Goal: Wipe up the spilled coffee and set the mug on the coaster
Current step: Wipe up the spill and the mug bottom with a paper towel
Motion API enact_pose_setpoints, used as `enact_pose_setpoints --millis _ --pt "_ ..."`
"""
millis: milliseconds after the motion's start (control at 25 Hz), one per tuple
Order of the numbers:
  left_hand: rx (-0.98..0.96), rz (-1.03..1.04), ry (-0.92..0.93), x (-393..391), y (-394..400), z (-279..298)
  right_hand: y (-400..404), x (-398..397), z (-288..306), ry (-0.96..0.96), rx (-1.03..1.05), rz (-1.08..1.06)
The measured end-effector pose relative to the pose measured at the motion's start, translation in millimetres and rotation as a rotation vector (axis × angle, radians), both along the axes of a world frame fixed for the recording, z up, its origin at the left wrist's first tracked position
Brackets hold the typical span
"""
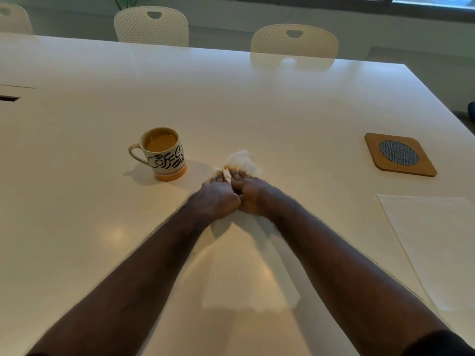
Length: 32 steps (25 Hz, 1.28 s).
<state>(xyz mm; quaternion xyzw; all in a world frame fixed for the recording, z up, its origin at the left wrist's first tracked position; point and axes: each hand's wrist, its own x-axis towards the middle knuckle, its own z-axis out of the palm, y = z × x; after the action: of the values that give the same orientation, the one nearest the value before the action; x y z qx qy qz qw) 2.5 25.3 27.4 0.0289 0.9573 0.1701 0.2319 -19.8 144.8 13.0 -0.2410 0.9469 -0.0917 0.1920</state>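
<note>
White paper towel [241,160] bunched under our hands.
Our left hand [218,196] and right hand [253,194] both clutch it beside the mug [163,154].

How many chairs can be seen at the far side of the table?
3. One at the far left corner, cut off by the frame; one left of centre; one right of centre. More may sit outside the view.

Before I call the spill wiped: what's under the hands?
A crumpled paper towel, stained brown, pokes out from under the left hand and right hand. The table beneath is covered, so any remaining coffee is hidden.
</note>
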Motion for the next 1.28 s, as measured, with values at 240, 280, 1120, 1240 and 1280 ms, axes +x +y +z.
enact_pose_setpoints --millis 240,280,1120,1240,1280 --pt "-0.059 0.021 -0.034 45.2 4.7 13.4 3.3 37.3 -12.3 0.081 -0.054 0.091" --pt "-0.072 0.002 -0.036 50.8 6.1 13.9 4.2 43.8 -13.8 0.085 -0.068 0.09" --pt "0.192 -0.442 0.033 68.1 57.0 -21.0 76.0 118.6 -12.2 0.123 -0.265 -0.406" --pt "0.293 -0.425 0.098 62.3 58.1 -22.7 76.3 117.8 -11.9 0.189 -0.314 -0.478" --pt "0.35 -0.386 0.145 62.0 56.6 -24.1 75.1 117.4 -12.0 0.212 -0.315 -0.501"
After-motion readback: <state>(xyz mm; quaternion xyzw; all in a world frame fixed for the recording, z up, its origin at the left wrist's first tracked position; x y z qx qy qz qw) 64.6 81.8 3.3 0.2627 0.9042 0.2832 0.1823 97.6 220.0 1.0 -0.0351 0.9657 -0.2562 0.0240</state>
